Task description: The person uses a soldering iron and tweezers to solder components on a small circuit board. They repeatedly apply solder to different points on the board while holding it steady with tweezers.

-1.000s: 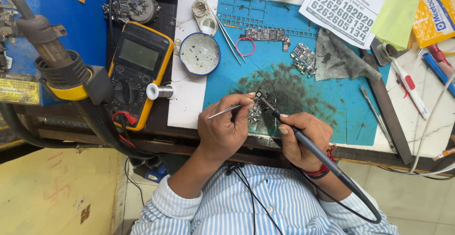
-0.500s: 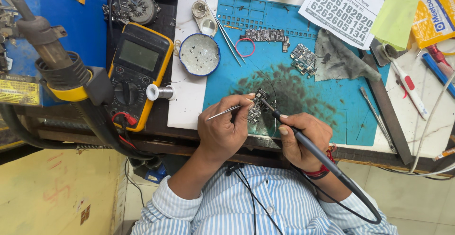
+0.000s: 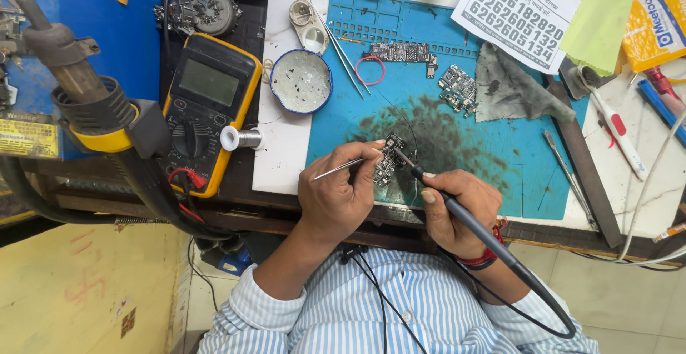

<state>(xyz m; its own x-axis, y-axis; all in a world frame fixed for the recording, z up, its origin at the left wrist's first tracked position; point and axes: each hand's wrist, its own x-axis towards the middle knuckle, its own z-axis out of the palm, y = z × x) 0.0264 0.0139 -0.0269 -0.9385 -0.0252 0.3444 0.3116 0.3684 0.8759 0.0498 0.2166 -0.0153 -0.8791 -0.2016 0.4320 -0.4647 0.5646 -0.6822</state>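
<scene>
- Left hand (image 3: pixel 341 200) pinches one pair of tweezers (image 3: pixel 339 169), tips at the board (image 3: pixel 389 160).
- Right hand (image 3: pixel 457 207) grips one soldering iron (image 3: pixel 457 211), tip on that board.
- Board lies on the blue mat (image 3: pixel 500 147), front centre.
- Two more boards: (image 3: pixel 406 52), (image 3: pixel 457 86).
- One multimeter (image 3: pixel 207 104), one solder spool (image 3: pixel 239 138), one round tin (image 3: pixel 301 81), one grey cloth (image 3: pixel 514 90).

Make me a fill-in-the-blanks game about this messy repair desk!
1. The right hand holds a soldering ____.
2. The left hand holds metal ____.
3. The circuit board lies on a ____ mat.
4. The multimeter has a ____ rim.

Missing words: iron, tweezers, blue, yellow
</scene>
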